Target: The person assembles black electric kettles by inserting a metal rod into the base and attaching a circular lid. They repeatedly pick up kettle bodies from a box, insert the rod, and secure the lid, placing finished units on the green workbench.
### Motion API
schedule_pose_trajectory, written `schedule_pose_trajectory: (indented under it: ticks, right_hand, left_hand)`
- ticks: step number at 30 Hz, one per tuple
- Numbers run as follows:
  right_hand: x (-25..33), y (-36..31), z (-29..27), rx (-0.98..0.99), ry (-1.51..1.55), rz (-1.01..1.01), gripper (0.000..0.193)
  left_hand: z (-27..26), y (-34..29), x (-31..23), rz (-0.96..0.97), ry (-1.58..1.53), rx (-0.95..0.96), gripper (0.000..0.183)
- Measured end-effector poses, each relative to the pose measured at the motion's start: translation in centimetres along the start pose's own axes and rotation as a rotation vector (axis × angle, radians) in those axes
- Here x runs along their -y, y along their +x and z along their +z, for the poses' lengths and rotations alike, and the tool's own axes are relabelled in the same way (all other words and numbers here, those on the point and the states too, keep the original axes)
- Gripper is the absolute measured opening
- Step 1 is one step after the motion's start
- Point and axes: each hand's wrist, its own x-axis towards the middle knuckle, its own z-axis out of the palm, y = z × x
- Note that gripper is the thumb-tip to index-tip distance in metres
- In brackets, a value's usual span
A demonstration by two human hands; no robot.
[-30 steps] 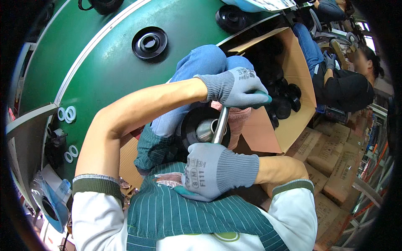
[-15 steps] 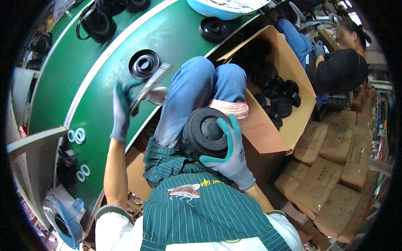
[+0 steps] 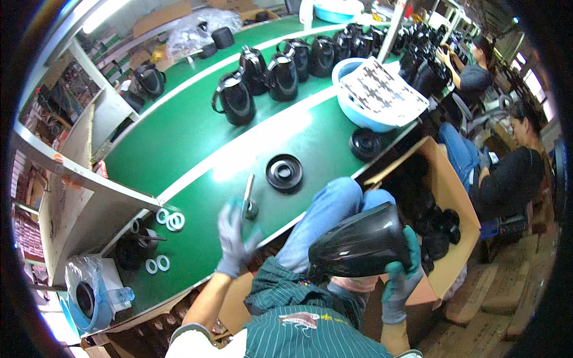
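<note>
My right hand (image 3: 401, 280), in a grey glove with green fingers, grips the wide end of a glossy black jug body (image 3: 358, 244). The jug body lies tilted on its side above my lap, narrow end to the left. Over the table's near edge is my left hand (image 3: 236, 238), blurred, its fingers apart. A metal tool (image 3: 248, 194) with a flat bar stands at its fingertips on the green table; the hand does not look closed around it. Just right of the tool lies a round black lid-like part (image 3: 284, 173).
Black jugs (image 3: 236, 101) line the table beyond a white strip. A blue basin (image 3: 382, 119) and another round black part (image 3: 365, 143) sit at the right. White rings (image 3: 174, 222) lie left. An open carton (image 3: 456, 197) holds black parts beside my knees. Two people (image 3: 513, 173) work at the right.
The view has tilted up and left. The jug body has turned from end-on to sideways in my right hand. My left hand has lowered the metal tool to the table and its fingers have opened.
</note>
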Motion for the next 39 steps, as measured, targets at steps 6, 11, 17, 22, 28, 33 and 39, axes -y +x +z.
schedule_pose_trajectory:
  ticks: [6, 11, 17, 22, 28, 33, 39]
  right_hand:
    - [-10.4, 0.8, 4.0, 0.279, 0.752, 0.477, 0.059]
    - [-9.7, 3.1, 12.2, 0.489, 0.957, 0.897, 0.066]
    - [-6.6, 2.5, 10.5, 0.700, 0.620, 0.776, 0.062]
    - [-6.6, -0.5, 4.0, 0.347, 0.466, 0.604, 0.059]
    - [-6.1, -6.7, -0.6, -0.083, 0.281, 0.637, 0.053]
    - [-10.0, -11.1, -1.9, -0.208, 0.401, 0.761, 0.053]
    - [-10.8, -13.7, -1.7, -0.231, 0.453, 0.934, 0.049]
  left_hand:
    - [-2.0, -1.2, -6.9, -0.066, -0.961, 0.066, 0.087]
    - [-6.2, 3.0, -2.6, 0.138, -0.478, -0.210, 0.065]
    - [-9.6, 15.4, 5.9, -0.322, -0.002, -0.462, 0.060]
    - [-7.3, 25.8, 19.8, -0.307, 0.407, -0.320, 0.065]
    - [-0.5, 31.7, 25.3, -0.081, 0.089, -0.065, 0.082]
    - [2.4, 26.5, 16.0, -0.097, 0.585, -0.346, 0.079]
    - [4.9, 18.0, -3.6, 0.513, -0.376, 0.137, 0.070]
